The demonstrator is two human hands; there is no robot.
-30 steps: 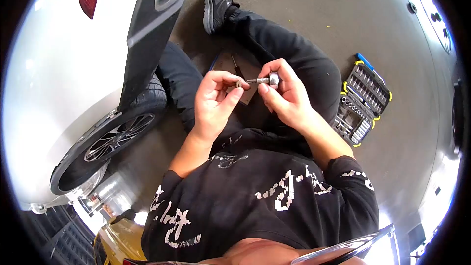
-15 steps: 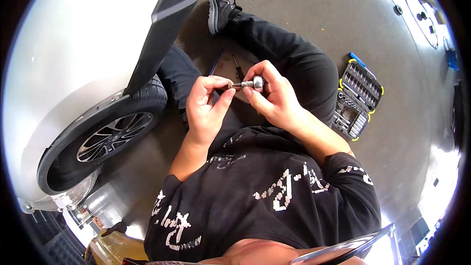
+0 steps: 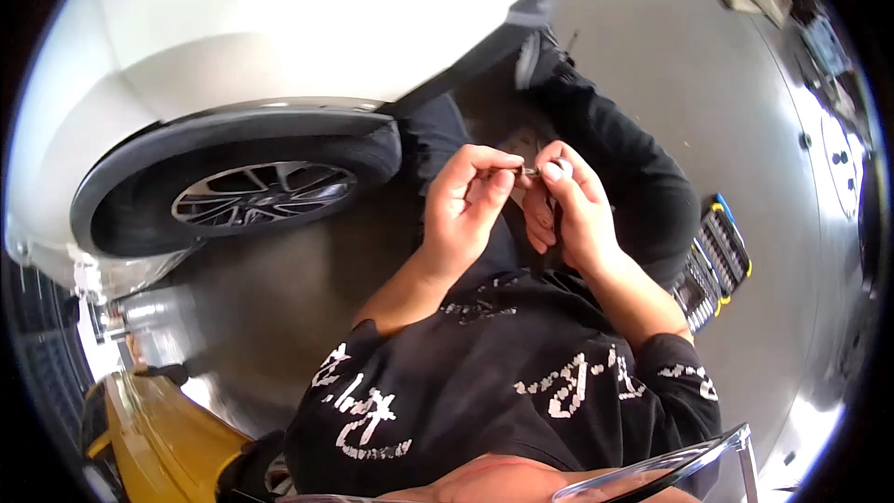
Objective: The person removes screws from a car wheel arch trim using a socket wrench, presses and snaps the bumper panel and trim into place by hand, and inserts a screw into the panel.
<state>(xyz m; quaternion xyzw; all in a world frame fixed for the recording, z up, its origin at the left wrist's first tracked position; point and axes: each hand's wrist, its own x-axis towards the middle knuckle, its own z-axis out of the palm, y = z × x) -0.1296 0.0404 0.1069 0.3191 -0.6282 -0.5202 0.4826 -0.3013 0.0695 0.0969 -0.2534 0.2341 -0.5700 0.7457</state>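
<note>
In front of my chest, my left hand (image 3: 466,210) pinches a small fastener (image 3: 520,170) between thumb and fingertips. It is too small to tell its exact kind. My right hand (image 3: 579,210) is closed around a ratchet wrench, its round silver head (image 3: 563,167) showing beside the thumb. A short metal bit (image 3: 534,171) points from that head toward the left fingertips and meets the fastener there. The palm hides most of the wrench; a dark length, apparently its handle, hangs below the fingers.
At the left stands a white car (image 3: 279,28) with its wheel (image 3: 265,196) close to my left arm. An open socket set (image 3: 715,265) lies on the floor beyond my right knee (image 3: 666,214). Something yellow (image 3: 168,438) stands at the lower left.
My view has turned, so the car wheel and the socket set sit differently in it. Both hands remain together at the bit and fastener; the right hand now covers more of the wrench head.
</note>
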